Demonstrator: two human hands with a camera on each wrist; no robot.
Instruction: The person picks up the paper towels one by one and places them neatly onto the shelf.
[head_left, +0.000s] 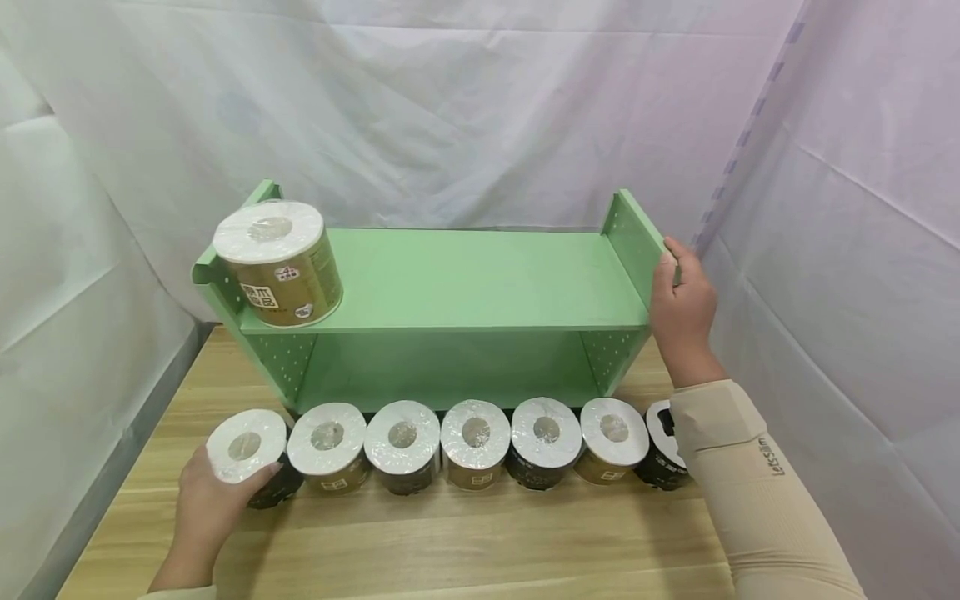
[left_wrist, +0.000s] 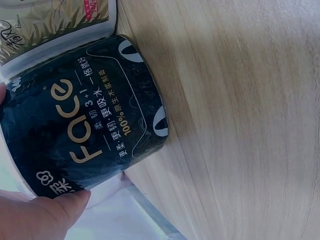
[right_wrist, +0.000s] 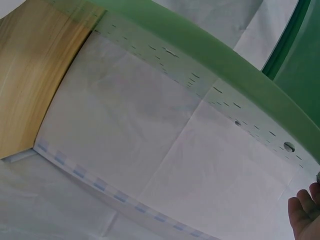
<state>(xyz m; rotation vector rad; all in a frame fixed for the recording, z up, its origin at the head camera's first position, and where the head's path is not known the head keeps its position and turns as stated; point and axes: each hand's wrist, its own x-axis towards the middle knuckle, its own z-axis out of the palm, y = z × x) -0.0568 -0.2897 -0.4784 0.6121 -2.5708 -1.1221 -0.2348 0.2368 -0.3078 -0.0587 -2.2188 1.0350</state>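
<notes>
The left hand [head_left: 208,502], half open, grips a black-wrapped toilet roll [left_wrist: 87,115]; the right hand [head_left: 684,308], fingers bent, holds the green shelf [head_left: 480,279].

Seven round, white-topped paper rolls [head_left: 477,458] stand in a row on the wood-grain tabletop [head_left: 465,542] before the green shelf [head_left: 465,279], and one round, brown-wrapped paper roll [head_left: 288,279] sits up on its left end.

Upr shelf [head_left: 472,279]: room R of gold roll [head_left: 300,279]; roll row [head_left: 474,461] fronts btm tier [head_left: 450,371].
</notes>
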